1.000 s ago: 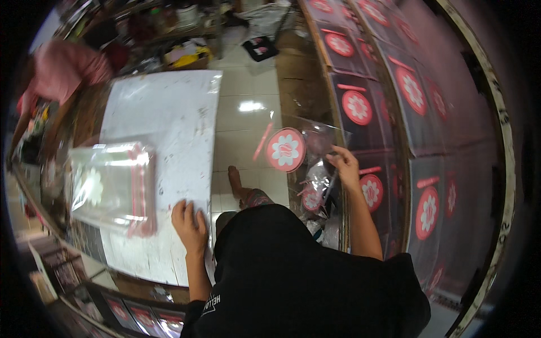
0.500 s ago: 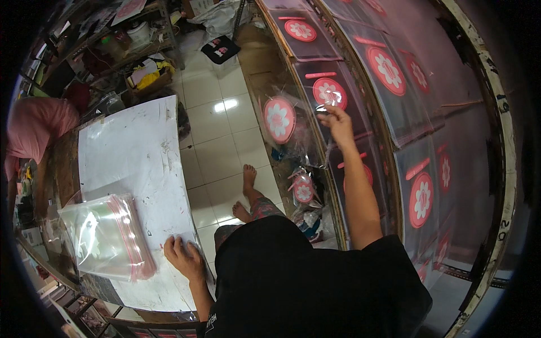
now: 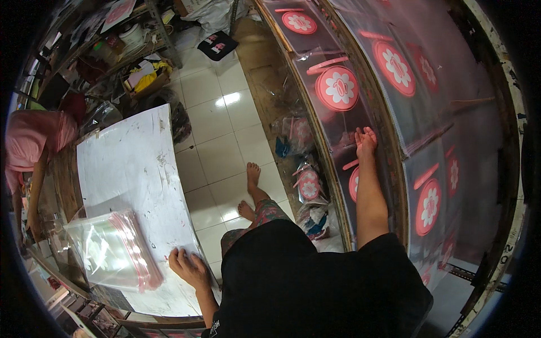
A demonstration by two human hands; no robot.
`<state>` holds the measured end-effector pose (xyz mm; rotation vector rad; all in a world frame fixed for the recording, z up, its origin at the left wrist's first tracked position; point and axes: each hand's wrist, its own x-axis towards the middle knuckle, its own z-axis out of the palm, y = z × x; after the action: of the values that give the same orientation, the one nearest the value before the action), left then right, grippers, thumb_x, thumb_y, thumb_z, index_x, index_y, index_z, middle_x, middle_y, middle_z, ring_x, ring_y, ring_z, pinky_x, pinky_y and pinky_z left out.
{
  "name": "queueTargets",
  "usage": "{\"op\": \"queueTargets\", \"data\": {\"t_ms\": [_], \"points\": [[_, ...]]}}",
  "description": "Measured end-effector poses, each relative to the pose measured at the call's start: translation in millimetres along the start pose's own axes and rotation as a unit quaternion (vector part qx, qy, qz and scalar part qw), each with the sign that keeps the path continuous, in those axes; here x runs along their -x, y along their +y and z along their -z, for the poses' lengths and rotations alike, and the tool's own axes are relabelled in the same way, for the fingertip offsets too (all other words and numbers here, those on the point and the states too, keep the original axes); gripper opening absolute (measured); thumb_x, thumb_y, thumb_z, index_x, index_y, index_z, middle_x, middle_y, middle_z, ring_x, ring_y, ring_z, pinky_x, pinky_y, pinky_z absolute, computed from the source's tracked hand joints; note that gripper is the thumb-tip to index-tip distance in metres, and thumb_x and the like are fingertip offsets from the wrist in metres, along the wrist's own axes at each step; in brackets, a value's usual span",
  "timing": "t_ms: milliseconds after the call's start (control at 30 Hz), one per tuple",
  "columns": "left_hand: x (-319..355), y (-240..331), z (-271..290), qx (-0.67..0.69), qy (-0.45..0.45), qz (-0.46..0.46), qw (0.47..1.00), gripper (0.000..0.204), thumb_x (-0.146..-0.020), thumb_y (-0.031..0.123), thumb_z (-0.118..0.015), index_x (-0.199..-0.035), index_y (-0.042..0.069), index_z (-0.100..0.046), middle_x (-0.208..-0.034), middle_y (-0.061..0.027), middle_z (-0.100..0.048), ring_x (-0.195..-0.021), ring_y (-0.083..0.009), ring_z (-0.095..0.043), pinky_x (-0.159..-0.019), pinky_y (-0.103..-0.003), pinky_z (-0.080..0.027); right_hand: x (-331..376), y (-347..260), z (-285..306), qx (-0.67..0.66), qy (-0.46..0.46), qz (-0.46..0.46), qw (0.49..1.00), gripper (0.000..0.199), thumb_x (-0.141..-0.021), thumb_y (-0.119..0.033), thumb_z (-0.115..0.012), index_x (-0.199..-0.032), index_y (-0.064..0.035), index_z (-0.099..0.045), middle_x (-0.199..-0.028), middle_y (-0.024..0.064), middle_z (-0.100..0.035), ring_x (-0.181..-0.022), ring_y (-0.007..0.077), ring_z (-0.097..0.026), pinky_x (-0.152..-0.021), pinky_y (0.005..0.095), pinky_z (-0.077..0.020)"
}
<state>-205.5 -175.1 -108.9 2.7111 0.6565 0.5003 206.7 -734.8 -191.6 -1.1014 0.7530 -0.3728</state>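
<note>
My left hand [image 3: 190, 268] rests flat on the white sheet [image 3: 135, 174] covering the table, just right of a stack of clear bags with red strips [image 3: 110, 250]. My right hand [image 3: 365, 142] reaches out to the right and lies with fingers spread on clear printed film [image 3: 360, 112] laid over a long dark bench. The film carries round red badges with a white flower [image 3: 337, 88]. Neither hand grips anything.
A person in a pink top [image 3: 31, 146] works at the table's far left. More bagged red-badge items [image 3: 309, 186] lie on the tiled floor [image 3: 217, 141] under the bench. Cluttered shelves [image 3: 118, 45] and a black bag [image 3: 218, 45] stand at the back.
My right hand has moved from holding a badge bag near my body out onto the film on the bench. The view has turned right. My left hand stays on the sheet.
</note>
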Motion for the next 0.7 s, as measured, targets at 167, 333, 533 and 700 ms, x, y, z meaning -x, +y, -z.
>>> {"op": "queueTargets", "data": {"t_ms": [167, 333, 533, 700], "points": [[-1.2, 1.1, -0.5, -0.007, 0.005, -0.013, 1.000, 0.035, -0.087, 0.008, -0.058, -0.121, 0.001, -0.052, -0.126, -0.0235, -0.050, -0.118, -0.0422, -0.047, -0.109, -0.057, -0.030, -11.0, 13.9, 9.5, 0.027, 0.028, -0.017, 0.999, 0.041, -0.093, 0.008, -0.041, -0.132, -0.0025, -0.045, -0.138, 0.0126, -0.046, -0.106, 0.0304, -0.066, -0.088, 0.0414, -0.0586], [-1.0, 1.5, -1.2, 0.005, 0.001, -0.005, 1.000, 0.034, -0.088, 0.008, -0.057, -0.121, 0.000, -0.052, -0.127, -0.0236, -0.050, -0.118, -0.0424, -0.047, -0.110, -0.058, -0.030, -14.1, 15.0, 0.1, 0.043, 0.058, -0.001, 0.997, 0.046, -0.091, 0.009, -0.037, -0.136, -0.0005, -0.042, -0.141, 0.0157, -0.043, -0.104, 0.0295, -0.067, -0.087, 0.0395, -0.0592], [-0.3, -0.7, -2.3, 0.000, 0.000, -0.006, 1.000, 0.035, -0.088, 0.009, -0.058, -0.121, 0.000, -0.052, -0.127, -0.0234, -0.050, -0.118, -0.0421, -0.047, -0.111, -0.059, -0.028, -17.7, 14.2, -7.4, 0.081, 0.048, 0.004, 0.996, 0.051, -0.091, 0.006, -0.036, -0.141, -0.0029, -0.036, -0.133, 0.0177, -0.049, -0.105, 0.0285, -0.066, -0.088, 0.0384, -0.0587], [-0.6, 0.0, -1.3, 0.000, -0.003, -0.004, 1.000, 0.033, -0.089, 0.010, -0.058, -0.120, 0.000, -0.053, -0.127, -0.0235, -0.050, -0.118, -0.0421, -0.047, -0.111, -0.059, -0.028, -13.4, 9.7, -14.5, 0.063, 0.056, 0.007, 0.996, 0.051, -0.086, 0.012, -0.036, -0.135, 0.0036, -0.043, -0.133, 0.0171, -0.049, -0.102, 0.0280, -0.067, -0.086, 0.0374, -0.0595]]}}
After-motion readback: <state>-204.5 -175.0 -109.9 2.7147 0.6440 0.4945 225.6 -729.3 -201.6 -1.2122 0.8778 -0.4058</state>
